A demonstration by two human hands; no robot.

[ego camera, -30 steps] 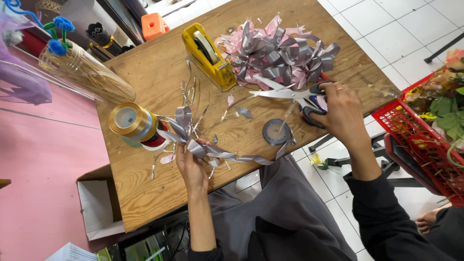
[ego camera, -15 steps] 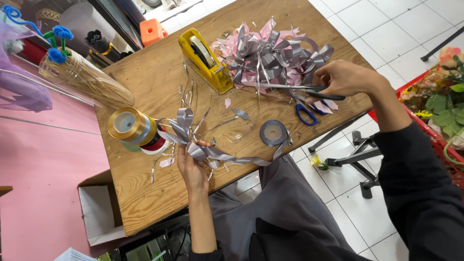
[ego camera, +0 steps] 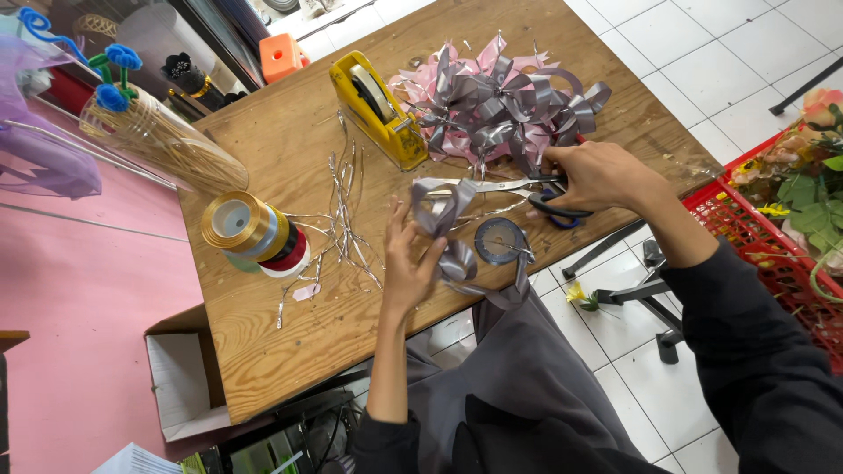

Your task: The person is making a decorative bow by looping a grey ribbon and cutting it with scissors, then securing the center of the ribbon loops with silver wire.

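My left hand pinched a looped grey satin ribbon over the wooden bench — right hand gripped dark-handled steel scissors, blades at it.

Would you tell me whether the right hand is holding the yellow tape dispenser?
No, the right hand grips scissors, while the tape dispenser stands apart on the table.
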